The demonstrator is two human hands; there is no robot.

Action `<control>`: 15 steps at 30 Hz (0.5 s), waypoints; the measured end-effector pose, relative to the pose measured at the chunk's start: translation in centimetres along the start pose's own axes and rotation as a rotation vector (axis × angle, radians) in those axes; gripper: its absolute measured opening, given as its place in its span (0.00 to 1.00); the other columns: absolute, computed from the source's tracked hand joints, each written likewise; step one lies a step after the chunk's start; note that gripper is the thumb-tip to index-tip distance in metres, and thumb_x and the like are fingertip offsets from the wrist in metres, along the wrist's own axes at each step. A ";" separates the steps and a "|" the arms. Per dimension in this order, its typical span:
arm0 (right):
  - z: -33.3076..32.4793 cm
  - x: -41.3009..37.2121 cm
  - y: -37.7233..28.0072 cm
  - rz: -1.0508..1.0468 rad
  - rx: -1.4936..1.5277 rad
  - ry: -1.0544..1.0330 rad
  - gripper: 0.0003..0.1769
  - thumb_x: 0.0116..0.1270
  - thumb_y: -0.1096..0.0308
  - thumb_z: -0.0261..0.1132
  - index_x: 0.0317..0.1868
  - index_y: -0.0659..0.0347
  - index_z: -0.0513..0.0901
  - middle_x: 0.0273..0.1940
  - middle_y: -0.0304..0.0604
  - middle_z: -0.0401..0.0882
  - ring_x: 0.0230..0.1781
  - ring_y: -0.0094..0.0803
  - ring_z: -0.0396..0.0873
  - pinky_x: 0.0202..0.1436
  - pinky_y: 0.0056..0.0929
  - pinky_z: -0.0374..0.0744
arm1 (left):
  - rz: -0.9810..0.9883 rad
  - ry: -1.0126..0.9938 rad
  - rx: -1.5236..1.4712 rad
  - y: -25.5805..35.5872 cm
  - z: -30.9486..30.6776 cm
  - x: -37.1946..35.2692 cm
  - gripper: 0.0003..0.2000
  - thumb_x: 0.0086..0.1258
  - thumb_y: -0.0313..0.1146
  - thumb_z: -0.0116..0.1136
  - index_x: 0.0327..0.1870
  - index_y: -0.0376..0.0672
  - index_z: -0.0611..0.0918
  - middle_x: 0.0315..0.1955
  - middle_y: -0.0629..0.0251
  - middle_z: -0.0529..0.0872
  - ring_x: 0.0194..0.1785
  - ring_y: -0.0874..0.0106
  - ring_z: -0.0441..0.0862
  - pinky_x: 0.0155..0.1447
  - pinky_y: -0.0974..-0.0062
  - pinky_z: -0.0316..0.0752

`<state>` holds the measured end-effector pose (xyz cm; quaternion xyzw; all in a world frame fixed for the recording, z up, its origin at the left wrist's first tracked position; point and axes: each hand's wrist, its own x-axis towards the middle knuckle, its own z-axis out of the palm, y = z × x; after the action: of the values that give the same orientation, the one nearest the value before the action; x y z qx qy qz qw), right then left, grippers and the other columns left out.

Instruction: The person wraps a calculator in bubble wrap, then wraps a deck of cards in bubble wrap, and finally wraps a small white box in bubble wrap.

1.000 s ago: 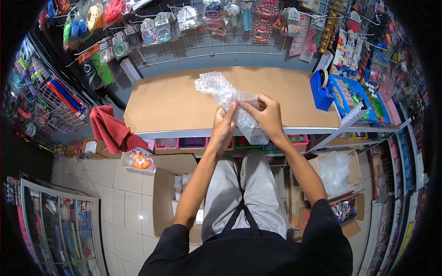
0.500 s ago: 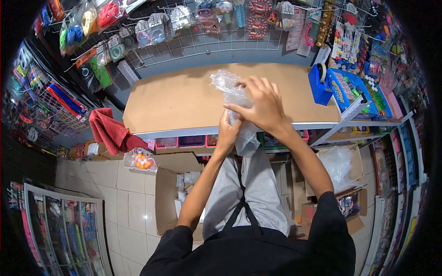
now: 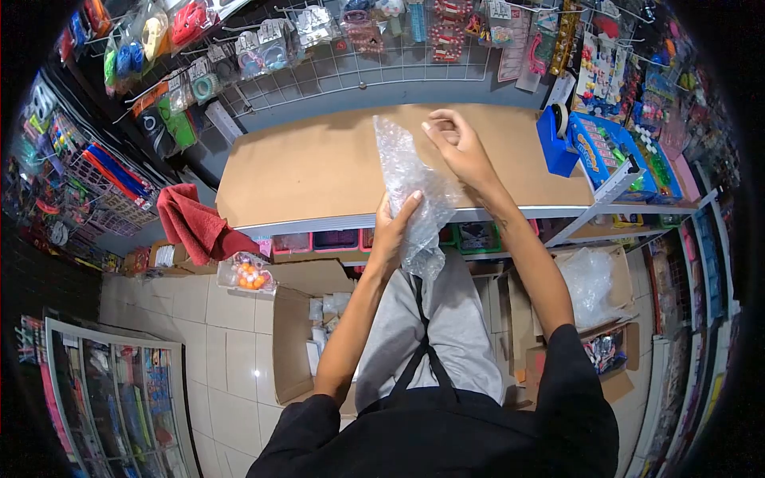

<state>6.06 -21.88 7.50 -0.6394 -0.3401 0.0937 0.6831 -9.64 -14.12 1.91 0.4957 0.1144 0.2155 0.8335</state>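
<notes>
A crumpled sheet of clear bubble wrap (image 3: 418,195) is bundled in my left hand (image 3: 394,227), which is closed around its lower left side with the thumb pressed on the front. The wrap stands up from the hand over the front edge of the brown-topped counter (image 3: 311,171), with its narrow end pointing to the back and its lower end hanging over my lap. Up and to the right, my right hand (image 3: 458,147) is apart from the wrap, over the counter. Its fingers are loosely curled, thumb apart from them, with nothing visible in them.
A blue tape dispenser (image 3: 558,142) stands at the counter's right, beside a blue display box (image 3: 606,151). A red cloth (image 3: 195,223) hangs at the left corner. Cardboard boxes (image 3: 291,342) sit on the floor either side of my legs. Packaged goods hang on the wall grid (image 3: 374,76).
My right hand has come off the bubble wrap and moved up and right, its fingers curling. The wrap now looks broader and stands more upright in my left hand.
</notes>
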 end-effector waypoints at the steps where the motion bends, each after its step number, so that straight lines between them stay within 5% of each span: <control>1: -0.3 -0.3 0.1 -0.052 -0.031 0.073 0.26 0.68 0.55 0.73 0.57 0.66 0.80 0.46 0.43 0.82 0.43 0.24 0.78 0.43 0.25 0.79 | 0.021 0.021 -0.004 0.0 -0.3 0.1 0.21 0.73 0.40 0.65 0.60 0.40 0.76 0.45 0.67 0.84 0.43 0.78 0.83 0.48 0.76 0.80; 4: -2.1 -4.0 -3.4 0.246 -0.157 -0.286 0.33 0.65 0.52 0.75 0.60 0.67 0.76 0.49 0.45 0.79 0.44 0.23 0.77 0.42 0.24 0.79 | 0.024 0.007 -0.074 0.1 -0.9 0.2 0.22 0.73 0.39 0.65 0.62 0.39 0.75 0.48 0.65 0.83 0.46 0.76 0.83 0.49 0.76 0.80; 7: -1.8 -6.5 -1.6 0.197 -0.133 -0.383 0.28 0.63 0.58 0.77 0.55 0.70 0.81 0.43 0.42 0.83 0.41 0.22 0.79 0.43 0.23 0.80 | -0.002 -0.004 -0.143 0.3 -0.8 0.2 0.21 0.73 0.38 0.64 0.62 0.39 0.74 0.48 0.62 0.84 0.46 0.74 0.85 0.46 0.75 0.84; 15: -1.1 -8.0 -1.0 0.221 -0.035 -0.304 0.18 0.63 0.66 0.76 0.49 0.69 0.84 0.39 0.40 0.87 0.39 0.22 0.82 0.46 0.23 0.80 | -0.208 -0.088 -0.486 -0.9 -2.1 0.3 0.20 0.75 0.38 0.59 0.62 0.37 0.74 0.49 0.55 0.84 0.46 0.67 0.87 0.48 0.70 0.87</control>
<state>0.38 -27.44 5.76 -0.6631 -0.3687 0.2576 0.5983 -10.04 -12.74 0.12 0.2753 0.0734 0.1282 0.9499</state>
